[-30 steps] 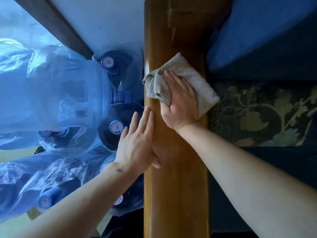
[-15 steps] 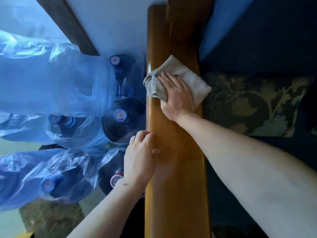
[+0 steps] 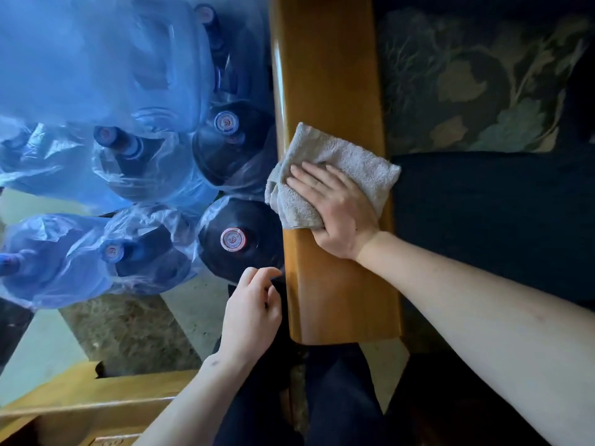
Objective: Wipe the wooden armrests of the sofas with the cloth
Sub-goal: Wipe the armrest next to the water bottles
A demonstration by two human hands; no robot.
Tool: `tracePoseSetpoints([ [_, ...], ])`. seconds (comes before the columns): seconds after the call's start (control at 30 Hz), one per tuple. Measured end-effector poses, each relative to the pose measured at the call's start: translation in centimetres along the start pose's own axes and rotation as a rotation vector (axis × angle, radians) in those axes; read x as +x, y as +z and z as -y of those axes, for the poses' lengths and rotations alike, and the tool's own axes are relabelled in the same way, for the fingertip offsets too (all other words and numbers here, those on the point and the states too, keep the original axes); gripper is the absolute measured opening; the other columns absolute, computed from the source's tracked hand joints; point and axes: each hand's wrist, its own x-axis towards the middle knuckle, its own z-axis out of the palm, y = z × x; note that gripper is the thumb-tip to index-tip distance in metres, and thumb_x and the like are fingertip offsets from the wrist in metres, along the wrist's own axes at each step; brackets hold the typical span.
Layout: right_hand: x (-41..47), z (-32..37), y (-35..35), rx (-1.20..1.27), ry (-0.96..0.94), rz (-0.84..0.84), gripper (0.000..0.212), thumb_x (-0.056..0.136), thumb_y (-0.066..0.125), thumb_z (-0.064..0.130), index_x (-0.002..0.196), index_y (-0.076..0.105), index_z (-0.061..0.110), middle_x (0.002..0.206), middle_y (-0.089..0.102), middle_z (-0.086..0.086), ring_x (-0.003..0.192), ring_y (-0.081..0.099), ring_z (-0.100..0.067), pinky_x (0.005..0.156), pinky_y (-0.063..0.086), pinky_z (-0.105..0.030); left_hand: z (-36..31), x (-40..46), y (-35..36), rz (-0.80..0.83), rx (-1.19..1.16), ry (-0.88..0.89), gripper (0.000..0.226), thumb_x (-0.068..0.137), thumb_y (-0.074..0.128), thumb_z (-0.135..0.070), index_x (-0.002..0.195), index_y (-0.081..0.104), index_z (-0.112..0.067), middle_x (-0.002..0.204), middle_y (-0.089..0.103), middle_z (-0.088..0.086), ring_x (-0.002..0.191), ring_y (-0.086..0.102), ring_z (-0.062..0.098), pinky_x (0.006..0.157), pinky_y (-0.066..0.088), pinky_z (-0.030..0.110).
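Left of the armrest bagged bottles, cushion right, cloth under flat right hand, left hand loosely curled beside armrest

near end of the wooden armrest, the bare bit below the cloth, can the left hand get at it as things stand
Probably yes. The left hand hangs loosely curled and empty just beside the glossy brown wooden armrest, level with its bare near end. Nothing lies between them; the right hand and grey terry cloth sit farther up.
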Motion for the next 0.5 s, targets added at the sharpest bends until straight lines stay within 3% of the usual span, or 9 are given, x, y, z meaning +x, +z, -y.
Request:
tracePoseSetpoints([
  [0.13, -6.8, 3.6, 1.9, 0.018, 0.018, 0.003, 0.073, 0.084, 0.061, 0.033, 0.154, 0.048, 0.016, 0.164, 0.042, -0.002, 0.155, 0.031, -0.020, 0.128, 0.021, -0.046, 0.1, -1.5, -0.1, 0.016, -0.041, 0.000, 0.038, 0.086, 0.054, 0.006, 0.112, 0.067, -0.018, 0.103, 0.060, -0.003, 0.082, 0.061, 0.016, 0.080, 0.049, 0.034],
  [0.33, -14.1, 6.8, 4.1, 0.074, -0.043, -0.001, 0.067, 0.095, 0.058, 0.046, 0.155, 0.047, 0.017, 0.165, 0.040, 0.000, 0.157, 0.028, -0.016, 0.126, 0.027, -0.047, -1.3, -1.3, -1.0, -0.033, -0.188, -0.050, 0.038, 0.066, 0.044, 0.015, 0.078, 0.055, -0.019, 0.083, 0.057, -0.002, 0.078, 0.058, 0.017, 0.071, 0.049, 0.032],
  [0.4, -14.7, 6.2, 4.3, 0.087, -0.133, 0.035, 0.069, 0.090, 0.064, 0.036, 0.154, 0.049, 0.016, 0.165, 0.040, 0.000, 0.156, 0.028, -0.017, 0.127, 0.025, -0.047, -1.1, -0.4, -1.3, -0.085, -0.186, -0.050, 0.038, 0.068, 0.044, 0.012, 0.082, 0.057, -0.021, 0.088, 0.058, -0.001, 0.081, 0.059, 0.016, 0.074, 0.050, 0.028],
  [0.5, -13.5, 3.5, 3.4, 0.074, -0.361, 0.110, 0.067, 0.084, 0.065, 0.028, 0.150, 0.054, 0.015, 0.163, 0.043, -0.002, 0.156, 0.031, -0.018, 0.127, 0.024, -0.044, -1.6, 2.6, -1.9, -0.092, -0.160, -0.006, 0.041, 0.076, 0.047, 0.013, 0.102, 0.064, -0.012, 0.103, 0.059, 0.000, 0.094, 0.061, 0.022, 0.086, 0.052, 0.037],
])
